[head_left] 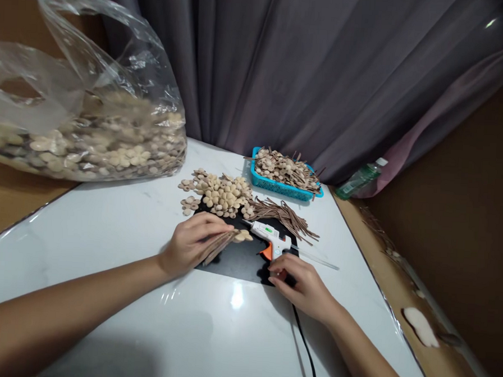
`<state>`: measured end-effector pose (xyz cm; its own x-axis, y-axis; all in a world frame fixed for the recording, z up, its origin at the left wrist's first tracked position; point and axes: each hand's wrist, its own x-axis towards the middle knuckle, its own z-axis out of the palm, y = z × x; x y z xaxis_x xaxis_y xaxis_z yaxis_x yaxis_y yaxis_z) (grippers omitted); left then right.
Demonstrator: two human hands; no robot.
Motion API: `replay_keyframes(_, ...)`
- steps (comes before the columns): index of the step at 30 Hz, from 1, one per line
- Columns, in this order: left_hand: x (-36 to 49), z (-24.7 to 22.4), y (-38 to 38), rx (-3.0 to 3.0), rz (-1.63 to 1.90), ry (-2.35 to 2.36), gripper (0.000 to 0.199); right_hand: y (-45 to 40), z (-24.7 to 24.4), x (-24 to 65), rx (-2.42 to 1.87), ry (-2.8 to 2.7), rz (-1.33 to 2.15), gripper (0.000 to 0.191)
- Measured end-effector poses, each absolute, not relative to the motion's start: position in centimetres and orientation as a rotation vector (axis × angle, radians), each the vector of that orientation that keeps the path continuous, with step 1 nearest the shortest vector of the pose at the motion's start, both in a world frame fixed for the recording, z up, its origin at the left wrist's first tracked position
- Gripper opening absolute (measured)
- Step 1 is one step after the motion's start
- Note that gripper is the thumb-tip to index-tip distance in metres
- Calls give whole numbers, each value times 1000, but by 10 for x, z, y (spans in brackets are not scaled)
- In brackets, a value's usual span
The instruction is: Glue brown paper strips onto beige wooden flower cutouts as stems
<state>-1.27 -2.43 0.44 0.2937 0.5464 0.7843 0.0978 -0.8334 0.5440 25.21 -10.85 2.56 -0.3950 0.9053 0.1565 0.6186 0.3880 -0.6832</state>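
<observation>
1. At your far left, a clear plastic bag (80,157) full of flower shapes stands upright, its handles raised.
2. Your left hand (193,242) is closed on a bundle of thin brown strips (219,249), held slantwise over the near part of the black mat (239,264). A pale flower (243,236) sits at the bundle's far end; you cannot tell from here whether it is joined on.
3. Just beyond that hand, a heap of pale and brown flowers (223,194) lies partly on the mat and partly on the white table (201,343).
4. Behind the table hangs a grey curtain (241,70).
5. The white glue gun (269,233) is over the mat, nozzle to the left near the pale flower, orange trigger beneath, clear glue stick (323,260) jutting out behind.
6. Beyond the gun lie loose brown stems (286,215), and farther back a blue basket (277,188) heaped with flowers and stems.
7. Your right hand (301,281) has its fingers curled at the low end of the gun's handle; you cannot tell whether they grip it.
8. A black cord (307,343) runs towards you below this hand.
9. At the far right, a green bottle (361,178) leans beside the table.
</observation>
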Motion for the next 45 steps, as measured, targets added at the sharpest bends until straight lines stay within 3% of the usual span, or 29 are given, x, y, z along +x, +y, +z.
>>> replay_keyframes(3, -19, 5, -22, 2408, 1560, 439, 29, -103, 40, 240, -1380, -1909, 867, 11)
replay_keyframes(9, -21, 3, -21, 2590, 1549, 442, 32, -88, 51, 203, -1266, -1187, 1489, 28)
replay_keyframes(21, -20, -1, -31, 2611, 1485, 329, 41, -97, 47, 206, -973, -818, 1655, 16)
replay_keyframes(34, -16, 27, -34, 2839, 1465, 198, 14, -99, 28, 205, -877, -1342, 1214, 13)
replay_keyframes(41, -18, 21, -34, 2798, 1440, 189, 19, -103, 39, 210, -726, -2024, 438, 32)
replay_keyframes(45, -15, 13, -35, 2718, 1456, 229, 28, -104, 35, 206, -790, -2114, 214, 32)
